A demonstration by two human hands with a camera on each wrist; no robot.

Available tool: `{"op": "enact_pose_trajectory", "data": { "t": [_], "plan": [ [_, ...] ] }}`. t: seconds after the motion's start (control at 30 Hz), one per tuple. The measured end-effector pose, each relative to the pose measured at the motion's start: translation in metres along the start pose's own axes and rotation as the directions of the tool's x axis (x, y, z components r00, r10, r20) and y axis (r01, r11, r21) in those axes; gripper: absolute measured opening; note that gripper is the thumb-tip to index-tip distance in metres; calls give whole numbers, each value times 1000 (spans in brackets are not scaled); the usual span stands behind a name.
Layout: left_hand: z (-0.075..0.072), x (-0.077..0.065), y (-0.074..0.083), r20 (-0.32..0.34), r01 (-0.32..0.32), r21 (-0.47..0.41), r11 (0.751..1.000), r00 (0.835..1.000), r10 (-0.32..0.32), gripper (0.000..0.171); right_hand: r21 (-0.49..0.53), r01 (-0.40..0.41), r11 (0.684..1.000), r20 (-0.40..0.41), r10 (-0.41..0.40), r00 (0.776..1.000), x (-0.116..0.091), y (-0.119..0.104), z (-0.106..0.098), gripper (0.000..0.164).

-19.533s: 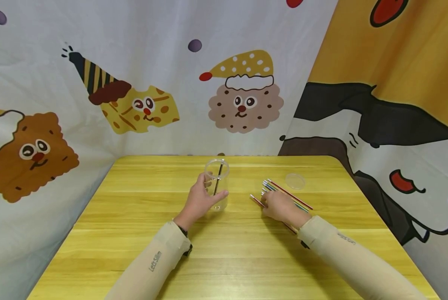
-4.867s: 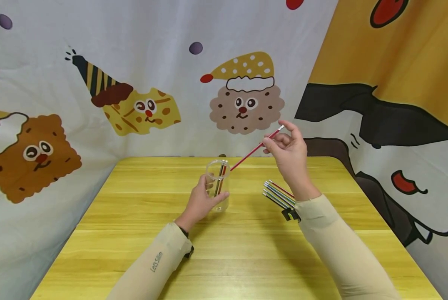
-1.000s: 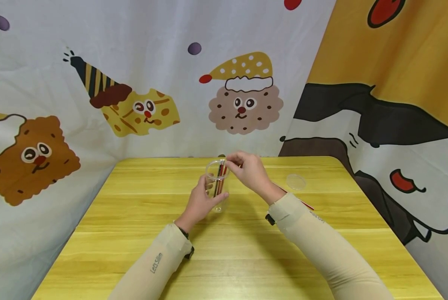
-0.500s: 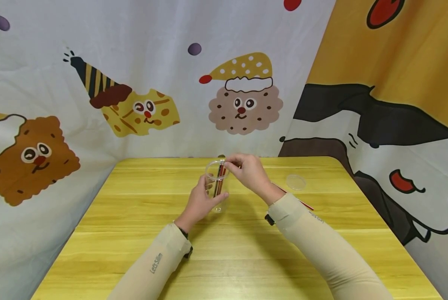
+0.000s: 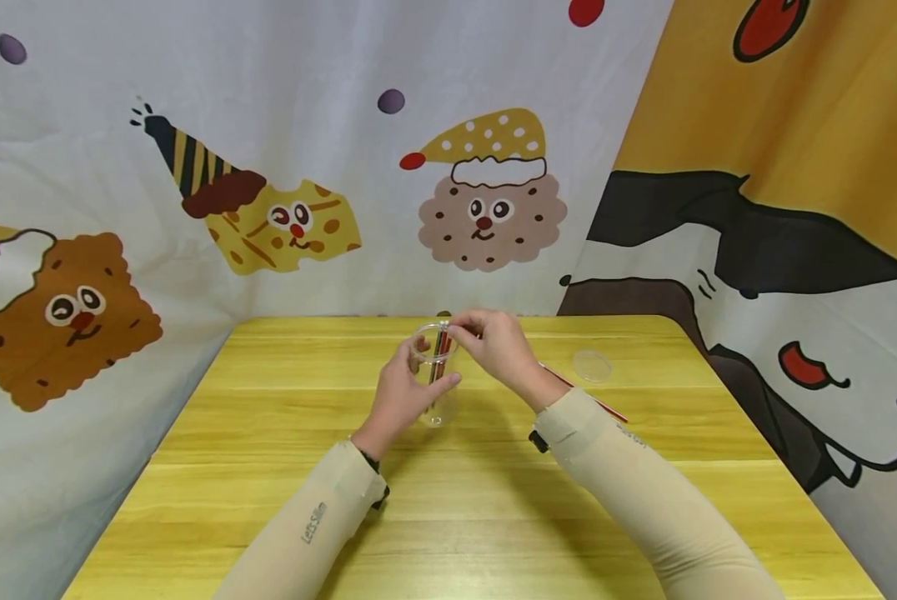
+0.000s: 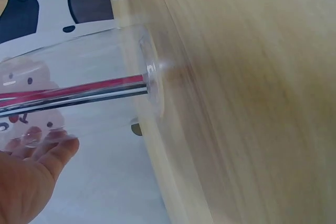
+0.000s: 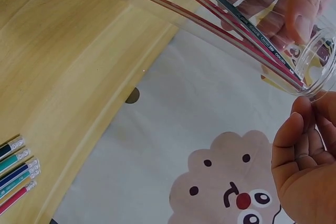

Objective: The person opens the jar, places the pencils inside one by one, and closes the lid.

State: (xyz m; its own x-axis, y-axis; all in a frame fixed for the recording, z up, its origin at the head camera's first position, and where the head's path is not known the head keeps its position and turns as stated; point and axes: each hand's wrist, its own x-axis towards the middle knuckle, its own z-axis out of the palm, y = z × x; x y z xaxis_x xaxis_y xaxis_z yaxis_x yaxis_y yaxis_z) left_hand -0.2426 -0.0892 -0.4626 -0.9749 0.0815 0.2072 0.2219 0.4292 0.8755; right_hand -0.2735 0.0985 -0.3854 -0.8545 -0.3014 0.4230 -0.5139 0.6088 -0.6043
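Note:
A tall clear plastic jar [image 5: 439, 400] stands on the table with a few pencils [image 7: 226, 30] leaning inside, two red and one dark. My left hand [image 5: 403, 392] grips the jar's side, thumb across its front and fingers behind. In the left wrist view, fingertips of the left hand [image 6: 37, 177] lie against the clear wall, and the red and dark pencils [image 6: 94, 92] reach down to the base. My right hand [image 5: 497, 346] pinches the jar's rim between thumb and forefinger, right beside the pencils' white eraser ends. The right wrist view shows this right hand [image 7: 310, 166] close up.
Several loose pencils [image 7: 16, 174] lie side by side on the wooden table [image 5: 448, 517]; the right forearm hides most of them from the head view, leaving a red pencil [image 5: 609, 409]. A clear round lid [image 5: 592, 366] lies behind them. A printed curtain [image 5: 306, 67] hangs behind the table.
Red pencils have joined the dark one in the jar since the oldest frame. Over the last half second my left hand shifts slightly up the jar; the right hand stays at the rim.

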Motion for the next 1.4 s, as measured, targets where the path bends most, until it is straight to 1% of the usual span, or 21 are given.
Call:
{"op": "enact_pose_trajectory", "data": {
  "t": [0.17, 0.3, 0.43, 0.5, 0.57, 0.63, 0.73, 0.83, 0.97, 1.03, 1.2, 1.4],
  "plan": [
    [-3, 0, 0, -6, -10, 3, 1000, 1000, 10, 84, 25, -15, 1000, 10, 14, 1000, 0, 0, 0, 18],
    [-2, 1, -1, 2, -19, -20, 1000, 1000, 19, 81, 61, -62, 996, 1, 62, 998, -6, 9, -10, 26],
    [0, 1, -2, 12, -26, -28, 999, 1000, 26, 80, 48, -118, 992, -23, 119, 993, -17, 35, -26, 27],
    [1, 1, -3, 14, -29, -26, 999, 999, 29, 79, 27, -159, 987, -9, 159, 987, -26, 51, -34, 25],
    [2, 1, -3, 13, -28, -27, 999, 1000, 28, 78, -6, -201, 980, 36, 201, 979, -37, 66, -41, 24],
    [3, 1, -4, 9, -27, -25, 999, 1000, 27, 78, -59, -223, 973, 99, 228, 969, -49, 81, -46, 23],
    [2, 1, -4, 0, -26, -24, 999, 1000, 26, 78, -156, -201, 967, 201, 231, 952, -65, 101, -52, 22],
    [2, 1, -4, -4, -26, -24, 999, 1000, 26, 78, -254, -137, 958, 256, 203, 945, -78, 116, -53, 18],
    [1, 1, -4, 3, -24, -24, 999, 1000, 24, 76, -356, -76, 931, 255, 175, 951, -89, 128, -51, 14],
    [1, 0, -5, 6, -24, -22, 999, 1000, 24, 76, -386, -68, 920, 259, 179, 949, -91, 130, -50, 14],
    [1, 0, -6, 6, -20, -19, 1000, 1000, 20, 78, -416, -70, 907, 292, 206, 934, -95, 131, -46, 15],
    [2, 0, -5, 4, -22, -15, 1000, 1000, 22, 78, -441, -76, 894, 288, 222, 931, -95, 134, -40, 15]
  ]
}}
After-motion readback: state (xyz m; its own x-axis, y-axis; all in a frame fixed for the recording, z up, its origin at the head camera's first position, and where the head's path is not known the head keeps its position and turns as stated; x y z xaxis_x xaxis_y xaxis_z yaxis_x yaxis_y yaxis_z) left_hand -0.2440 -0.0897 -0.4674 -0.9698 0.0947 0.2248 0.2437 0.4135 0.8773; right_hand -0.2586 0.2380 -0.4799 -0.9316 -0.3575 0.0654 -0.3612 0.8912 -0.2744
